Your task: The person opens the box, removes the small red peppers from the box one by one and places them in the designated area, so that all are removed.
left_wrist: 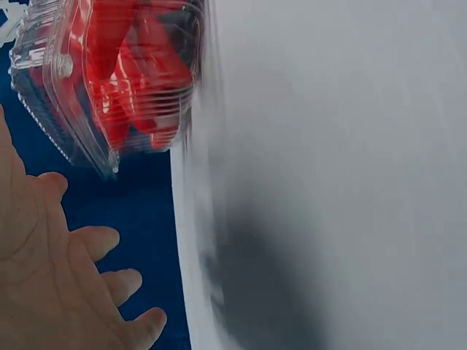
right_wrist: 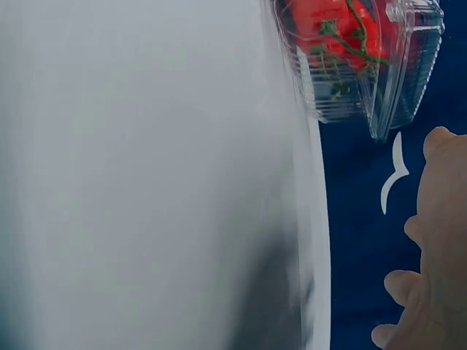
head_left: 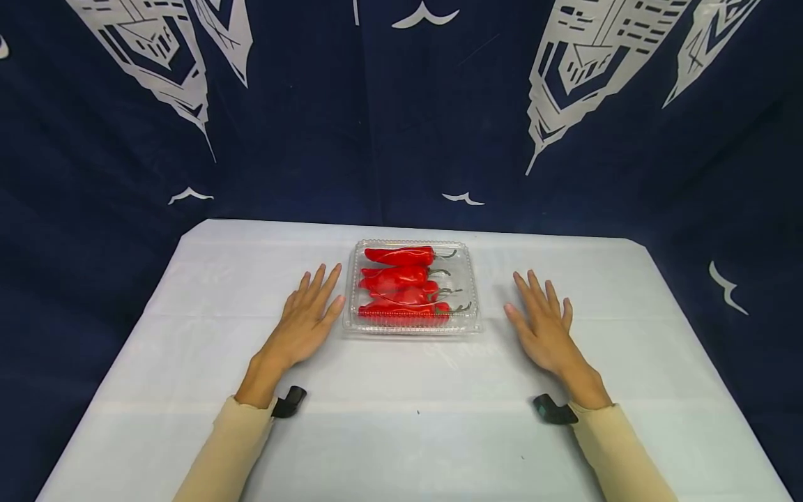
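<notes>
A clear plastic clamshell box (head_left: 472, 300) with its lid down lies near the far side of the table. Several red chili peppers (head_left: 401, 277) show through it, their green stems toward the right. My left hand (head_left: 305, 321), fingers spread and palm down, is just left of the box and holds nothing. To the right, farther off from the box, my right hand (head_left: 544, 331) is likewise spread with nothing in it. Both wrist views show the box's side, with pepper tips (left_wrist: 120, 87) in the left one and green stems (right_wrist: 350, 44) in the right one.
The box stands on a white-covered table (head_left: 401, 432). Behind the far edge hangs a dark blue cloth (head_left: 301, 153) with white building and bird prints. Each wrist carries a small black device, the left one (head_left: 290, 402) and the right one (head_left: 555, 410).
</notes>
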The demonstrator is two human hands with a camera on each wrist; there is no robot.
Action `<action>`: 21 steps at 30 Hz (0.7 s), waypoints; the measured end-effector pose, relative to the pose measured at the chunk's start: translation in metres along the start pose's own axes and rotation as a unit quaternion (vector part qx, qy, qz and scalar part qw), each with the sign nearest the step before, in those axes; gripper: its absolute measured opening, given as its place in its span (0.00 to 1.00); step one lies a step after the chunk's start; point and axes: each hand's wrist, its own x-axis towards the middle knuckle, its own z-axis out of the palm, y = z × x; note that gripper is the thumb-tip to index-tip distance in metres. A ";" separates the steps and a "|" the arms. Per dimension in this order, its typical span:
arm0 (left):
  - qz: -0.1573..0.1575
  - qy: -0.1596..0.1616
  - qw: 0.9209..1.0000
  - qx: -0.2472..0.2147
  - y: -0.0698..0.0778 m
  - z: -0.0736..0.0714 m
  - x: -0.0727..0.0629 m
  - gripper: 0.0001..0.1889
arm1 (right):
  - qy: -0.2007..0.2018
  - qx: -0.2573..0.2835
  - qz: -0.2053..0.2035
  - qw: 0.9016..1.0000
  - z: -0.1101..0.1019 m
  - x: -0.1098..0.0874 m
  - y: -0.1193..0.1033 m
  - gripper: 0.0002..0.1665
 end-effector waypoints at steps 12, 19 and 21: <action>0.031 -0.026 0.987 -0.155 0.005 0.006 0.008 0.34 | -0.002 0.009 -0.011 1.000 0.009 0.003 -0.009 0.39; 0.030 -0.031 0.972 -0.230 0.006 0.010 0.015 0.37 | -0.004 0.019 -0.022 1.000 0.014 0.005 -0.011 0.39; 0.027 -0.033 0.965 -0.258 0.006 0.010 0.016 0.38 | 0.001 0.024 -0.032 0.999 0.014 0.006 -0.012 0.39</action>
